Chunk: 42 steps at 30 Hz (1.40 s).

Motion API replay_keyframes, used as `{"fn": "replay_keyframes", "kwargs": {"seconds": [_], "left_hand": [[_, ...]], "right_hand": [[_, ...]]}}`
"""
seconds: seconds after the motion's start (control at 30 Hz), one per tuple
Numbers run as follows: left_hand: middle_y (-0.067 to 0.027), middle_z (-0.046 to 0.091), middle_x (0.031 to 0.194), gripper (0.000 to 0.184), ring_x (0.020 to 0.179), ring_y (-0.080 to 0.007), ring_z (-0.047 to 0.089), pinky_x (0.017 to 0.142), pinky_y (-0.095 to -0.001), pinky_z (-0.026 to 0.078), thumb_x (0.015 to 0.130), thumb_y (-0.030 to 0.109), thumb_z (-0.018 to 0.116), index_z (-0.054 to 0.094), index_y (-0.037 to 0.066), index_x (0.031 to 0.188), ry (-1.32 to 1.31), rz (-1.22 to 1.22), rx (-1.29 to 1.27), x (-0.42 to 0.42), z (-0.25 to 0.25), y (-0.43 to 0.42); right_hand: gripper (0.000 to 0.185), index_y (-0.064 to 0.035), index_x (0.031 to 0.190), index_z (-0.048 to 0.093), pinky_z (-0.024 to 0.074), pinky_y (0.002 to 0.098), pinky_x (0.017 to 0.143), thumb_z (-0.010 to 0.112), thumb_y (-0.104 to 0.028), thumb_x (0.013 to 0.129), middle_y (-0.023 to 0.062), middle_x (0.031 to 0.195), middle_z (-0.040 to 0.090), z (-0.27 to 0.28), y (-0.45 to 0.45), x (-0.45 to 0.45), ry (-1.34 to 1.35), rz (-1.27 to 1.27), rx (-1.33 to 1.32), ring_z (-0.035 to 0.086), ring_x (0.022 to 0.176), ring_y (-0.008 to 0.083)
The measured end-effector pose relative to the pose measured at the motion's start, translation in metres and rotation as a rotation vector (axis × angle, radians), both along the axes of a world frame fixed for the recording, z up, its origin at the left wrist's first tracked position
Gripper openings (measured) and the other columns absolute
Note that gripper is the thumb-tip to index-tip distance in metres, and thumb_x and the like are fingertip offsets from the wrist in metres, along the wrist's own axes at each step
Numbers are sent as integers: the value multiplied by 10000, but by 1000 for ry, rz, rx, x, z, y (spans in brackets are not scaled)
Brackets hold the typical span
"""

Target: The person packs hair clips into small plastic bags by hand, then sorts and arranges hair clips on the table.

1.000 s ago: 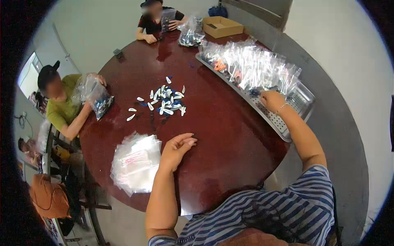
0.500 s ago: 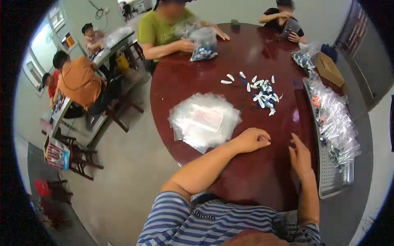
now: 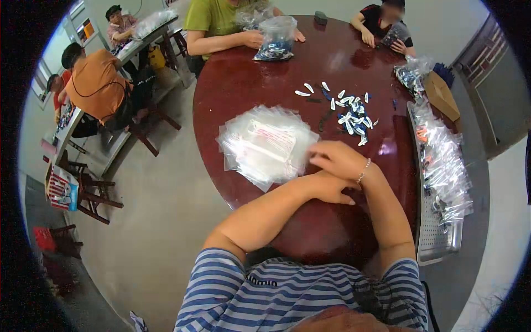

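Observation:
My right hand, with a bracelet at the wrist, crosses over my left hand and reaches to the right edge of a pile of clear plastic bags. Its fingers are apart and no object shows in them. Beneath it, my left hand rests near the table surface, thumb and fingers apart, partly covered by my right wrist. Beyond my hands lie scattered white and blue hair clips. To the right, a perforated metal tray bears many filled clear packets.
Across the round table, a person in green has a filled bag; another in black also holds one. A cardboard box and a bag of clips stand back right. People sit at a side table, left.
My right hand has left the tray and crossed leftward over my left hand to the bag pile. The camera view has turned left, showing more of the room.

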<state>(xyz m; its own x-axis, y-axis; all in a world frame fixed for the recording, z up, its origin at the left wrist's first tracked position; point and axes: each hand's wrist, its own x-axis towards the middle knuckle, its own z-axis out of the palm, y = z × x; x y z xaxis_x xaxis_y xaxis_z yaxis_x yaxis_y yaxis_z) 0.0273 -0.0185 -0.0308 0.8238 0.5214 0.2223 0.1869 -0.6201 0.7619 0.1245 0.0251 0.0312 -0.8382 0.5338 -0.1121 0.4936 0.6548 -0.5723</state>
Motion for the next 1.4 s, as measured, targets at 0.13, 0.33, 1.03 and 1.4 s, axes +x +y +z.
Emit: {"fn": "replay_keyframes", "kwargs": {"seconds": [0.13,0.33,1.03,1.4], "left_hand": [[-172,570,1242,531,1192,-335,494,1019,-409,381,808,331,685,562,40,1235,93,-25,59,1,9,-2],[-173,578,1221,552,1181,-337,496,1020,-416,374,797,356,683,571,14,1215,171,-95,131,1,4,1],[-120,618,1104,565,940,-146,581,834,-300,474,860,277,682,467,-28,1284,-483,679,-458,-1,8,22],[-74,674,902,244,777,-112,614,711,-235,501,946,187,571,660,-34,998,-1289,967,-716,-40,35,41]], "right_hand": [[351,8,1126,588,493,390,817,646,-178,833,178,1038,625,-18,21,-2,259,-265,120,624,906,317],[470,-1,1074,593,507,337,737,775,-276,739,122,914,662,-43,52,-12,152,-585,-32,637,806,243],[117,-9,969,584,519,247,617,605,-100,899,88,844,647,-29,62,25,1081,-833,-580,619,706,142],[187,-15,1004,538,496,241,693,648,-81,867,47,874,600,-30,20,-13,940,-618,-541,592,800,116]]}}
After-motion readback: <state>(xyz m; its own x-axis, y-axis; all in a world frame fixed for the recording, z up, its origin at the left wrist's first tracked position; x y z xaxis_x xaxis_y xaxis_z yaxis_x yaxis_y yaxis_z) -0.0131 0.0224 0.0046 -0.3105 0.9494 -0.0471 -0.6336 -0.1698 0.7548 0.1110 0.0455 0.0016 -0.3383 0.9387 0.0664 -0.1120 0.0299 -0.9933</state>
